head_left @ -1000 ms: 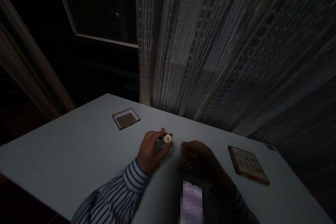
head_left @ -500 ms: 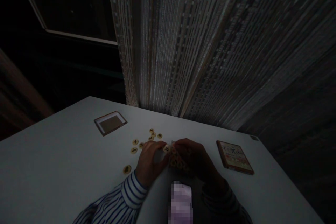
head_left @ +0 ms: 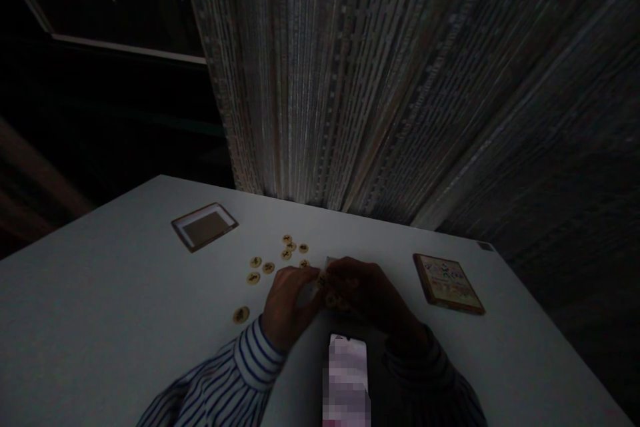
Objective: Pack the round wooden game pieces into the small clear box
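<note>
A round xiangqi piece [head_left: 321,278] is pinched between the thumb and fingers of my left hand [head_left: 286,307], at the mouth of a see-through pack of xiangqi pieces [head_left: 334,300]. My right hand [head_left: 367,290] is closed on that pack from the right and hides much of it. Its fingertips come close to the pinched piece; whether they touch it is too dark to tell. Several loose xiangqi pieces [head_left: 269,267] with dark characters lie on the table beyond and left of my left hand. One loose piece [head_left: 241,315] lies apart, near my left cuff.
An open box part [head_left: 187,245] with a pale inside lies at the far left of the white table [head_left: 125,320]. A printed box [head_left: 449,283] lies on the right. A lit phone [head_left: 349,373] lies between my forearms. Curtains [head_left: 300,80] hang behind the table.
The piece in my left fingers has moved right, against the pack and my right fingertips. Another loose piece now shows beyond my left hand. The view has shifted slightly.
</note>
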A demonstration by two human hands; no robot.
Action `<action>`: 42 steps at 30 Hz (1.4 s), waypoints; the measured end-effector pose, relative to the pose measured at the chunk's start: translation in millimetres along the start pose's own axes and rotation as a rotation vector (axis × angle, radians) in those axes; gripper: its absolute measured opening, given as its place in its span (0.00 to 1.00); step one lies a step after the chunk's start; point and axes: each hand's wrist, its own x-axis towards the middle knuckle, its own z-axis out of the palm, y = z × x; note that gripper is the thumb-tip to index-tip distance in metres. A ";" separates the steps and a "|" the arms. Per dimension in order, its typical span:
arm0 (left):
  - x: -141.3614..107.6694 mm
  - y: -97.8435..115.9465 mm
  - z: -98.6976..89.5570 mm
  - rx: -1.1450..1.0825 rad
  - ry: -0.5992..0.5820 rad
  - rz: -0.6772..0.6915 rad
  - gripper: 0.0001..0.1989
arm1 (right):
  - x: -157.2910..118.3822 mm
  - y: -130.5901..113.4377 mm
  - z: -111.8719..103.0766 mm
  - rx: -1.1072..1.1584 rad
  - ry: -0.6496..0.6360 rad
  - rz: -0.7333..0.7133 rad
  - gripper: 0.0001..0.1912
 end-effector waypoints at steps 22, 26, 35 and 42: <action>0.3 4.3 0.3 -0.766 -0.126 -1.057 0.16 | 0.9 4.7 7.1 -0.155 0.014 -0.084 0.08; -1.0 1.7 1.2 -0.869 -0.104 -1.139 0.21 | 1.5 4.8 7.6 -0.199 -0.002 -0.084 0.09; 2.6 7.2 -0.3 -1.051 -0.051 -1.239 0.21 | 0.8 5.2 8.1 -0.172 0.003 -0.110 0.08; 6.0 10.9 -0.9 -1.113 -0.044 -1.272 0.19 | 0.5 2.3 6.7 -0.179 0.016 -0.085 0.08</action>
